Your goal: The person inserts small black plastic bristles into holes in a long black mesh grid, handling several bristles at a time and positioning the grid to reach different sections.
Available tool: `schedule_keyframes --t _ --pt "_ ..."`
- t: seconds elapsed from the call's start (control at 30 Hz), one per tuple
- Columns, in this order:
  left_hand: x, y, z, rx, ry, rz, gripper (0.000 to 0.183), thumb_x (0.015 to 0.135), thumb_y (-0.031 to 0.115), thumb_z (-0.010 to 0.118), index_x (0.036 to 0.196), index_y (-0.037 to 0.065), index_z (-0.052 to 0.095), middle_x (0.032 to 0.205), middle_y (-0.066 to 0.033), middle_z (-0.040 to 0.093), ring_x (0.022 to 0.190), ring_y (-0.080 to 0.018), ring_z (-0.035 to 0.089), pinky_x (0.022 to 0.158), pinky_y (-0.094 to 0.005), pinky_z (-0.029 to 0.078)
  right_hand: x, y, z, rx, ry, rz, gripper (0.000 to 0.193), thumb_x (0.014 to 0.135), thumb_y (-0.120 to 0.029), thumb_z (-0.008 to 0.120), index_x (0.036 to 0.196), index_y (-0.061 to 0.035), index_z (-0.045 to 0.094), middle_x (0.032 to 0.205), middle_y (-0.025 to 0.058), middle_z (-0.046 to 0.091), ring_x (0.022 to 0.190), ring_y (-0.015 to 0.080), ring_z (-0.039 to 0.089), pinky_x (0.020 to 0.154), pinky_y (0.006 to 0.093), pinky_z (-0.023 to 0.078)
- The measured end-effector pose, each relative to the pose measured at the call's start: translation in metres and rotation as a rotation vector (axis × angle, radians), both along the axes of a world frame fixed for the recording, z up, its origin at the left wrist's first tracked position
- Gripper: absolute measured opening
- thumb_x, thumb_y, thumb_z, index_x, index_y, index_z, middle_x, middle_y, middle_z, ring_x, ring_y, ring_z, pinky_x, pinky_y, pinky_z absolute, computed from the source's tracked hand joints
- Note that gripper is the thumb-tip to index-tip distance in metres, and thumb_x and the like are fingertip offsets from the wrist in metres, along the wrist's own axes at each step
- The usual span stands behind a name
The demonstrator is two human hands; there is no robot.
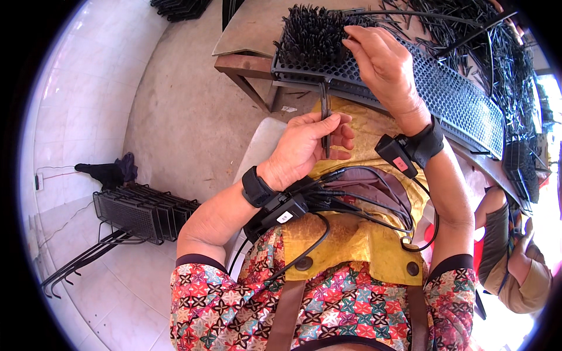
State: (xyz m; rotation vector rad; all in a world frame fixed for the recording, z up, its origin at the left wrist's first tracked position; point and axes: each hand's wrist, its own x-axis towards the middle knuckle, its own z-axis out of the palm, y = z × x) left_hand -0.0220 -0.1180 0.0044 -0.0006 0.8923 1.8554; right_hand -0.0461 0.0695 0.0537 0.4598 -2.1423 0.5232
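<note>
My left hand (304, 140) is closed around a small bunch of thin black sticks (325, 102), which stand roughly upright with their upper ends near the tray's front edge. A long grey tray (456, 108) full of round holes lies before me. Packed black sticks (310, 38) stand close together in its left end. At the right edge of that cluster, my right hand (383, 67) is pinched, thumb and forefinger together. Whatever is between those fingertips is too small or hidden to make out.
Beyond the tray, loose black sticks (433, 29) are heaped on the table (249, 35). Black wire racks (140, 213) stand on the floor at left. Cables (374, 216) hang across my lap. Another person (518, 257) sits at far right.
</note>
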Motion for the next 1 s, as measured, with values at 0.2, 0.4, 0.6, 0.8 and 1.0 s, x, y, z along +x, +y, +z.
schedule_keyframes --t 0.2,0.4,0.6,0.8,1.0 --pt "-0.002 0.000 0.003 0.018 -0.012 -0.024 0.030 0.091 0.022 0.052 0.109 -0.002 0.054 0.090 -0.0106 0.061 0.082 -0.0210 0.060 0.073 -0.0398 0.052 -0.001 -0.001 -0.007 0.121 -0.115 0.015 0.015 0.072 0.000 0.056 0.087 -0.0028 0.057 0.066 0.0111 0.053 0.067 0.0317 0.056 0.060 0.0395 0.047" --pt "-0.001 0.001 0.003 0.044 -0.022 -0.054 0.030 0.091 0.022 0.052 0.109 -0.003 0.054 0.090 -0.0107 0.060 0.081 -0.0216 0.060 0.072 -0.0399 0.053 0.012 -0.002 -0.004 0.140 -0.171 -0.081 0.019 0.074 -0.001 0.064 0.093 -0.0011 0.060 0.076 0.0131 0.060 0.070 0.0320 0.058 0.060 0.0357 0.047" --pt "-0.001 0.000 0.003 0.038 -0.005 -0.064 0.030 0.091 0.022 0.052 0.108 -0.003 0.054 0.091 -0.0109 0.060 0.081 -0.0217 0.061 0.071 -0.0402 0.053 0.005 0.002 -0.005 -0.107 -0.216 -0.042 0.008 0.076 -0.005 0.062 0.081 -0.0024 0.057 0.071 0.0140 0.058 0.067 0.0330 0.058 0.057 0.0383 0.047" --pt "-0.001 0.000 0.004 0.040 -0.004 -0.082 0.030 0.091 0.022 0.052 0.108 -0.002 0.054 0.091 -0.0109 0.061 0.081 -0.0218 0.061 0.071 -0.0403 0.053 0.006 0.004 -0.007 0.131 -0.256 -0.086 0.010 0.075 -0.011 0.062 0.079 -0.0038 0.058 0.067 0.0147 0.056 0.065 0.0360 0.057 0.056 0.0429 0.046" --pt "0.000 -0.001 0.006 0.056 -0.005 -0.132 0.029 0.091 0.021 0.053 0.109 -0.002 0.055 0.090 -0.0100 0.061 0.080 -0.0205 0.061 0.071 -0.0395 0.054 0.036 -0.014 0.006 -0.623 -0.859 0.186 0.019 0.077 -0.008 0.066 0.092 0.0031 0.063 0.068 0.0060 0.063 0.061 0.0064 0.055 0.055 0.0230 0.046"
